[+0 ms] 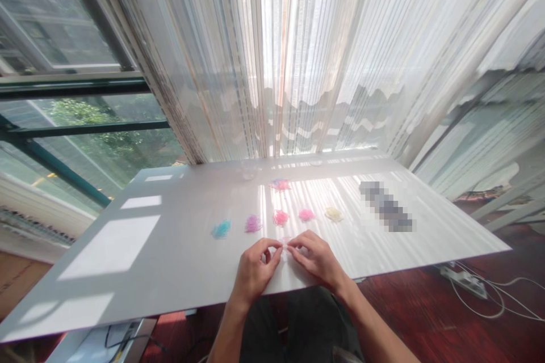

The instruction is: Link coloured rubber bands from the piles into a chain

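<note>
My left hand and my right hand meet above the near part of a white table. On each, thumb and index finger are pinched together, fingertips almost touching. A small pale pinkish thing shows between them, too tiny and washed out to name. Just beyond lies a row of small piles of thin, tangled strands or bands: teal, purple, red-pink, bright pink and pale yellow. Behind the row sits a mixed pink and blue pile.
A clear, hard-to-see round item stands near the table's back edge. To the right is a pixelated dark patch. Sheer striped curtains hang behind the table. A power strip with cables lies on the red floor at the right.
</note>
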`<state>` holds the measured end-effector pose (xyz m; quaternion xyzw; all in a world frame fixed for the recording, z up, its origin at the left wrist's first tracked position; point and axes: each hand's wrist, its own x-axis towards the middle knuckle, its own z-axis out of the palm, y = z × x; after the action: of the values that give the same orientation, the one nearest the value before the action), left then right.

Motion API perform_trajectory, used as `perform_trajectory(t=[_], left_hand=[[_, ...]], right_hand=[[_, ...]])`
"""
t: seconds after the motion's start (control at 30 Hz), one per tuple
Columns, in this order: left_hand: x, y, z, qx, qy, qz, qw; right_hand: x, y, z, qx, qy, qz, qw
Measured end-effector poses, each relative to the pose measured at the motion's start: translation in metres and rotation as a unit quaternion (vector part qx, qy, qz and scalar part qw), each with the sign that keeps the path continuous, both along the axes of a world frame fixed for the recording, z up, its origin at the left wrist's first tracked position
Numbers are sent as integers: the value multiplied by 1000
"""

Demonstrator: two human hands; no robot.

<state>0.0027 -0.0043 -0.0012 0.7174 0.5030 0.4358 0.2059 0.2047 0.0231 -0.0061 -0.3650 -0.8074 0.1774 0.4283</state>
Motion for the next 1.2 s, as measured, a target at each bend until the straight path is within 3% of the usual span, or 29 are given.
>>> perform_trajectory(t=[1.2], left_hand=[[1, 0, -1, 1, -36, -11, 999]], right_hand=[[2, -2, 0, -44, 3, 22, 999]])
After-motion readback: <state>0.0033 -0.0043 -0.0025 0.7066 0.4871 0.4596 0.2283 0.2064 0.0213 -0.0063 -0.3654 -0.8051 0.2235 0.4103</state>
